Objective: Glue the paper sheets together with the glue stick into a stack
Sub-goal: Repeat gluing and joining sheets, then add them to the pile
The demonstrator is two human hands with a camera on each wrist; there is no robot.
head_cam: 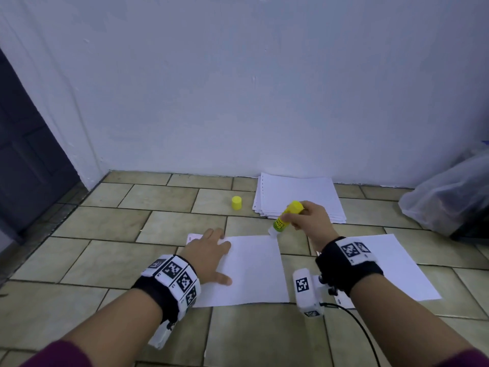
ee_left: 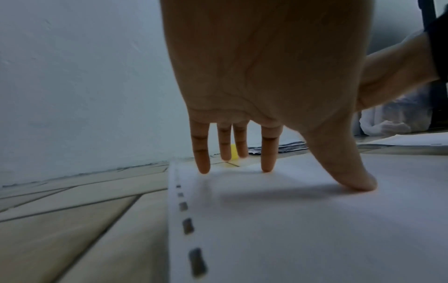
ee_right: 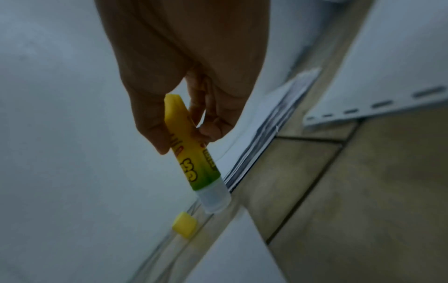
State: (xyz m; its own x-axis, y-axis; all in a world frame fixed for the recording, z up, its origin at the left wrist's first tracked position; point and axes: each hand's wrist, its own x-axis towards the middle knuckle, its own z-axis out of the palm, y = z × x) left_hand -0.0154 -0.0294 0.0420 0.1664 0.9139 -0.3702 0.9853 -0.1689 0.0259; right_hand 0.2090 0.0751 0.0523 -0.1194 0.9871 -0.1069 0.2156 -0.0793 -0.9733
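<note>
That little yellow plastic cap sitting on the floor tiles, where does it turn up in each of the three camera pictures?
Head: the small yellow plastic cap stands on the tiles, centre, left of the stack of white paper sheets by the wall.
Left wrist: only a yellow sliver between the fingers.
Right wrist: lower centre, below the glue stick's tip.
Shared landmark: that paper stack.

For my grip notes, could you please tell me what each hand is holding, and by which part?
The right hand pinches the uncapped glue stick by its yellow upper end, tip down. The left hand holds nothing; it presses flat on the paper sheet.
</note>
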